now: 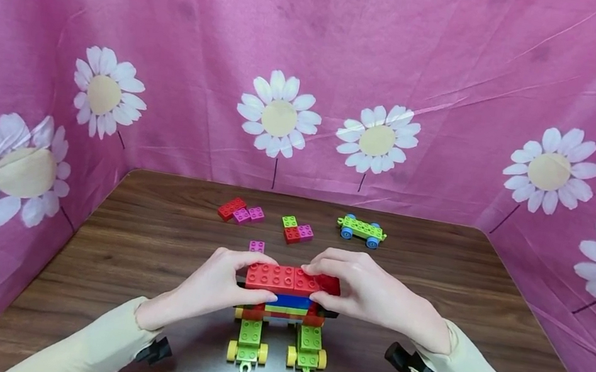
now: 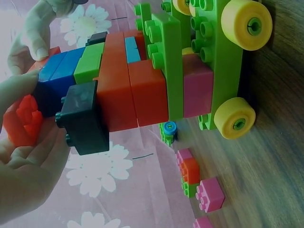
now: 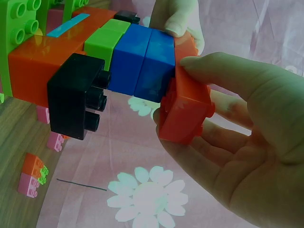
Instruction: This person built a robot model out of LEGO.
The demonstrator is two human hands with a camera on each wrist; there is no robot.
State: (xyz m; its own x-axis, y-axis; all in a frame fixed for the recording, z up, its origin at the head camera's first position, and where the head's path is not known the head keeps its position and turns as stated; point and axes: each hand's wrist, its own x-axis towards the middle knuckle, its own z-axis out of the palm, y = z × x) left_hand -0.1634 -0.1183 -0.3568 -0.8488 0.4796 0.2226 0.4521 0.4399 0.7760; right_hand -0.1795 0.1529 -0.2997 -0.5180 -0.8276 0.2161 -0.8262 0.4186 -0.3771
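Observation:
A tall stack of bricks stands on green wheeled bases with yellow wheels. Red bricks lie across its top, over blue bricks. The left hand grips the left end of the top red bricks, thumb at the near side, fingers behind. At the other end the right hand pinches a red brick, which overhangs the blue bricks in the right wrist view. Black bricks jut out at both sides lower down. Green, red and pink bricks show between the blue ones and the wheels.
On the brown table, beyond the stack, lie a red brick with pink ones, a small red, green and pink group, and a green car base with blue wheels. A single pink brick is just behind the left hand.

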